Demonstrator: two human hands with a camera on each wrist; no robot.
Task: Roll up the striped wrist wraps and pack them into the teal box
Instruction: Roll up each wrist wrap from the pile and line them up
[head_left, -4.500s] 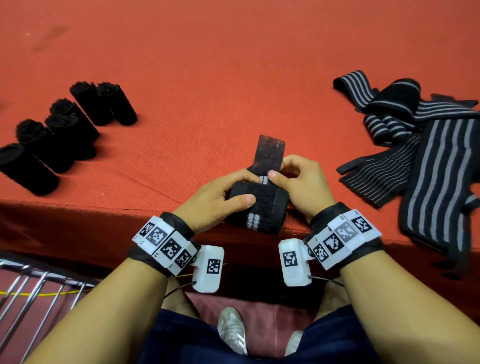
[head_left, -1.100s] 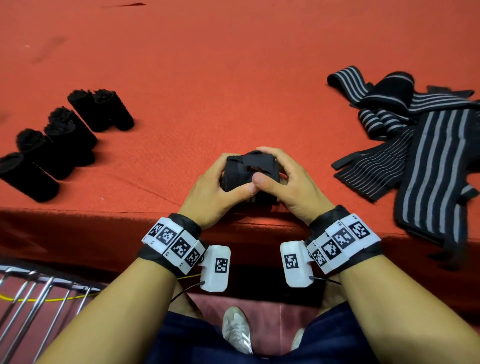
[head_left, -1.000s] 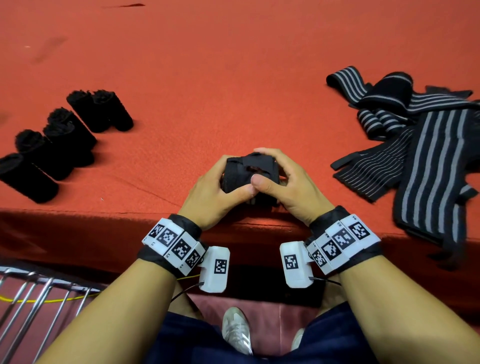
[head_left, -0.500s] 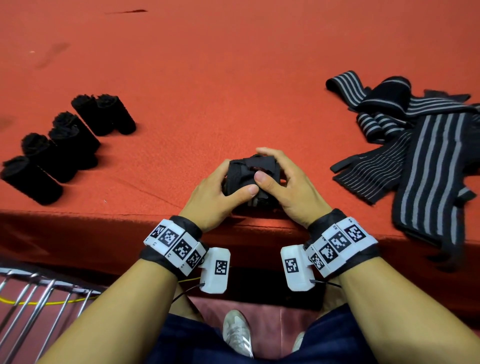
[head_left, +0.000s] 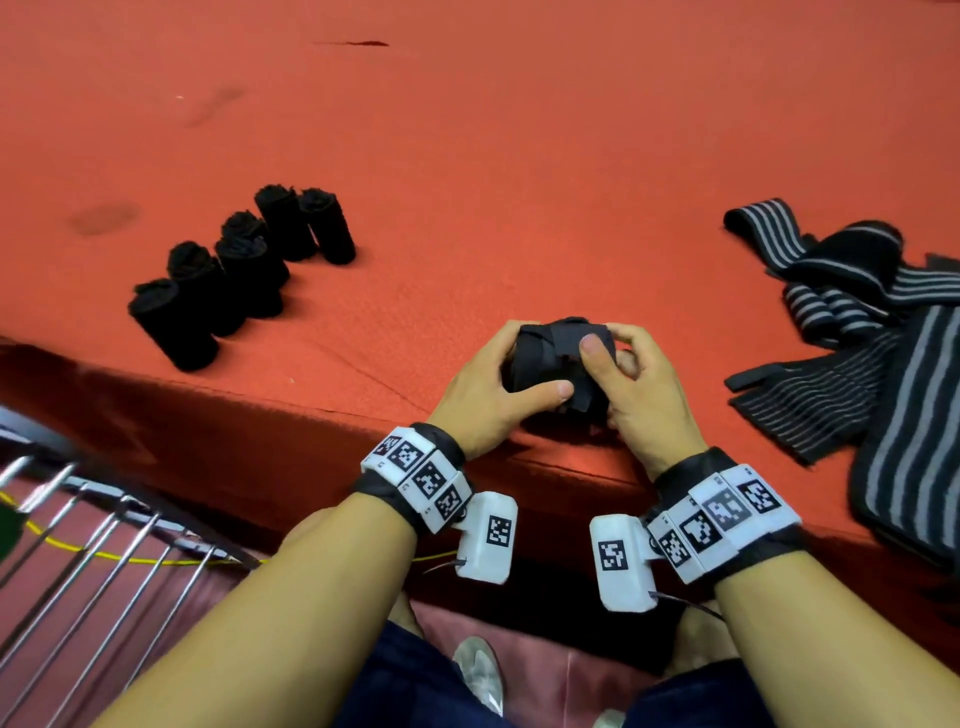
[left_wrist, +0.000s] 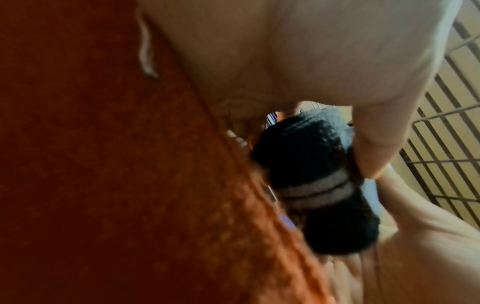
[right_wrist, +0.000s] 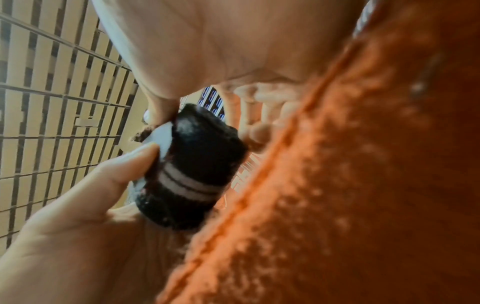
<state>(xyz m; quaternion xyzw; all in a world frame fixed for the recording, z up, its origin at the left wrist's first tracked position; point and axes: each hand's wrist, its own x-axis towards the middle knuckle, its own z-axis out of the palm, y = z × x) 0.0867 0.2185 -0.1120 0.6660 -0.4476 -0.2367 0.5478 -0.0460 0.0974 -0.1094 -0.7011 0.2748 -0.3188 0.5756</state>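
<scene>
**Wrap rolled tight, both hands on it, no box in sight**

Head view first. Low centre of frame, at the near edge of the red tabletop (head_left: 467, 156): left hand (head_left: 483, 395) and right hand (head_left: 639, 395) clamped round one rolled wrist wrap (head_left: 556, 358), thumbs pressing down on top, fingers curled behind. Looks like the closing flap being pressed home. Soft, light, springy stuff by the look of it; likely to unwind if let go loosely, so best taken across the barrel with the flap pinned under a thumb. Left of centre, six finished rolls (head_left: 244, 265) standing in a loose cluster, several touching. Right edge, a heap of unrolled striped wraps (head_left: 883, 338), limp and overlapping. No teal box anywhere in frame, so nothing to report on contents; packing seemingly not started. Lower left, a wire rack (head_left: 104, 530) below the tabletop edge.

Left wrist view. Blurred, but clear enough: dark roll (left_wrist: 317, 176) with two pale stripes round its middle, thumb pressed on its side, red cloth just beside it.

Right wrist view. Same roll (right_wrist: 194, 170), fuzzy surface, plenty of friction, no slip worry. Thumb tip on the flap at the left side, curled fingers (right_wrist: 262, 131) behind. Grip firmly wrapped on the roll, both hands.
</scene>
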